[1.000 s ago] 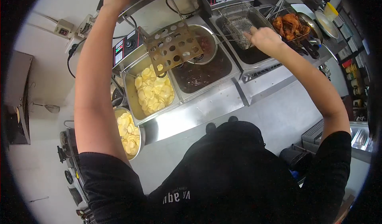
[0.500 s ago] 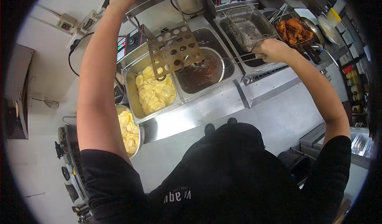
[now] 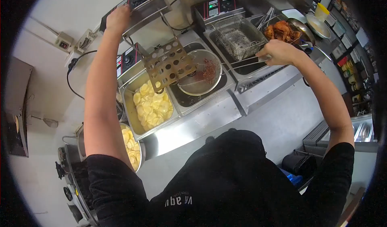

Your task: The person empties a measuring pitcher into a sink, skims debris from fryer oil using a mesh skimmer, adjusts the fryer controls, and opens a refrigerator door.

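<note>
My left hand (image 3: 118,19) is closed on the fryer's control unit (image 3: 139,5), which is tilted up off its tank. From this unit hangs a metal plate with round holes (image 3: 169,63), above the tanks. Gripped in my right hand (image 3: 277,52) is the long handle of a round mesh strainer (image 3: 192,90). The strainer sits over the middle fryer tank (image 3: 183,102), with reddish-brown crumbs (image 3: 209,71) gathered on its mesh. To the left, the neighbouring tank holds sliced potatoes (image 3: 153,110) in liquid.
A wire fry basket (image 3: 240,43) rests in the right tank, behind my right hand. Beyond it is a basket of fried chicken (image 3: 283,31). A round bowl of potato slices (image 3: 131,146) stands at lower left. A power cable (image 3: 78,90) hangs along the wall.
The strainer has come up out of the dark oil, so its full rim and the crumbs on it now show. The view has shifted slightly. My left hand still holds the control unit up.
</note>
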Available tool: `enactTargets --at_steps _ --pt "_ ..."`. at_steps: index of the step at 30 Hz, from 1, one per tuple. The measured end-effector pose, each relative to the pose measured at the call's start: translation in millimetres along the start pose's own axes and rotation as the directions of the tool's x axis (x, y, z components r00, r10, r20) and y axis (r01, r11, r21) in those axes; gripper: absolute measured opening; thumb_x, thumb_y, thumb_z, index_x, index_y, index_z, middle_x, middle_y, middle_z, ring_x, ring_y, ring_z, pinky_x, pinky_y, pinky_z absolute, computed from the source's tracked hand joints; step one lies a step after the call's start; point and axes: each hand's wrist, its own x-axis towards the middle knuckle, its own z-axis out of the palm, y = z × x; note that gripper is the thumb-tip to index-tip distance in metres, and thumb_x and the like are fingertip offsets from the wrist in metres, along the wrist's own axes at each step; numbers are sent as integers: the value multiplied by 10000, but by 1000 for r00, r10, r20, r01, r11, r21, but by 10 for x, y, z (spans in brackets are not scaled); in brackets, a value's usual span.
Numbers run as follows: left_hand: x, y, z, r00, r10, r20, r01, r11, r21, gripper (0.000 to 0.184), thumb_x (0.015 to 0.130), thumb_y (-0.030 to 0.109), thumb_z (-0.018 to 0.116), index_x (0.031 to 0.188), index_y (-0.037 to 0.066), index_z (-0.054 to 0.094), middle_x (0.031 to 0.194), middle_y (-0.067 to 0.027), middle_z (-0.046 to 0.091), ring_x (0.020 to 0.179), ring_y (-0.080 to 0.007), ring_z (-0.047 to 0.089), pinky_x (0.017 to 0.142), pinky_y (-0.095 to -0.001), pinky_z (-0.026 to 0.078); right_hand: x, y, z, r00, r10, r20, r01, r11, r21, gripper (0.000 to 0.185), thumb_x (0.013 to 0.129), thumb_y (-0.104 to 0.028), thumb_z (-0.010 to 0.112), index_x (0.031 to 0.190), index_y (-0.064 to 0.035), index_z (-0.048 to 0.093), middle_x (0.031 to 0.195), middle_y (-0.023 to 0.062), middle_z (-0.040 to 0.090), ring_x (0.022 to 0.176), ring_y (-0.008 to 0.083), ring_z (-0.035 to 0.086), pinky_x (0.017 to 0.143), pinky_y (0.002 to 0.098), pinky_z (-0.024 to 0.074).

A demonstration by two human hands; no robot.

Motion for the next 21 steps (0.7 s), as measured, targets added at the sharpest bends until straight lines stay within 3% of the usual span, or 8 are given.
enactTargets --at_steps 6,10,21 --pt "-44 107 -84 997 -44 68 46 999 -27 197 878 141 491 1015 77 616 1044 -133 656 969 -324 642 780 -448 530 -153 -95 -199 999 35 -42 -37 998 -44 441 645 -51 654 1085 -67 679 902 173 681 866 325 655 818 394 508" --pt "-48 147 -69 994 -74 86 78 996 -40 203 875 145 495 1015 77 624 1069 -132 649 989 -313 639 793 -443 532 -252 28 -339 998 -16 -60 5 986 -169 428 634 -56 653 1060 -76 688 828 189 662 808 325 652 746 408 510" --pt "-65 301 182 997 -18 76 24 996 -89 198 862 121 479 950 45 639 1024 -154 658 977 -324 641 763 -452 539 -1042 325 -971 960 224 -166 -240 968 -80 480 592 -6 663 1071 -36 682 889 190 676 797 310 647 768 373 499"
